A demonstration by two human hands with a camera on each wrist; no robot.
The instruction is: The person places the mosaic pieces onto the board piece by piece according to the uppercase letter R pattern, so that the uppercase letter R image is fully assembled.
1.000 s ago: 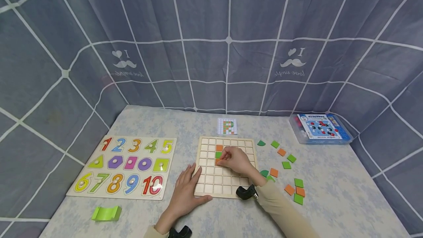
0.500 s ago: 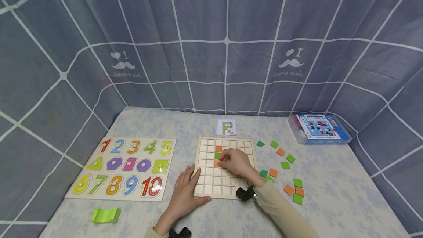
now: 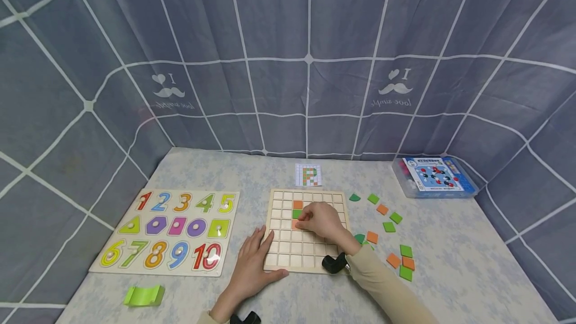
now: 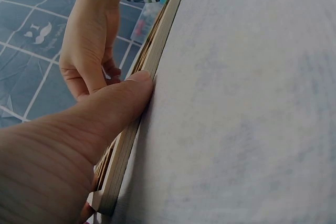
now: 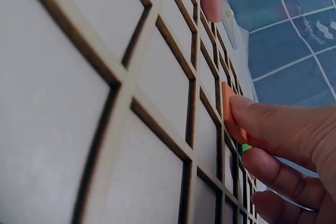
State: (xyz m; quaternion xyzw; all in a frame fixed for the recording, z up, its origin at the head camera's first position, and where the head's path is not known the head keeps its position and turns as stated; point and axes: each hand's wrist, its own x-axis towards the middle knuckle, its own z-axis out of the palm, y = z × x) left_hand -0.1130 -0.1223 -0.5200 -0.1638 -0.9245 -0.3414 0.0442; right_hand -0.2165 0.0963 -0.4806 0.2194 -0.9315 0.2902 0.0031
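In the head view my right hand (image 3: 321, 220) is over the middle of a wooden grid board (image 3: 282, 259). Its thumb and fingers pinch an orange square tile (image 5: 231, 113) at one of the board's cells; the right wrist view shows the thumb on the tile's face. Just beyond it, in the same column, lie a green tile (image 3: 297, 213) and another orange tile (image 3: 298, 205). My left hand (image 3: 253, 266) rests at the board's near left corner. Its fingers extend along the left side, and the thumb touches the front edge.
Loose green and orange tiles (image 3: 406, 251) lie right of the board. A pattern card (image 3: 308, 175) is behind it. To the left are a number puzzle (image 3: 168, 236) and a green curved block (image 3: 144, 296). A plastic case (image 3: 436, 178) stands at the back right.
Both hands keep nearly the same place on the board, the right one still at the orange tile. The head view has shifted slightly.
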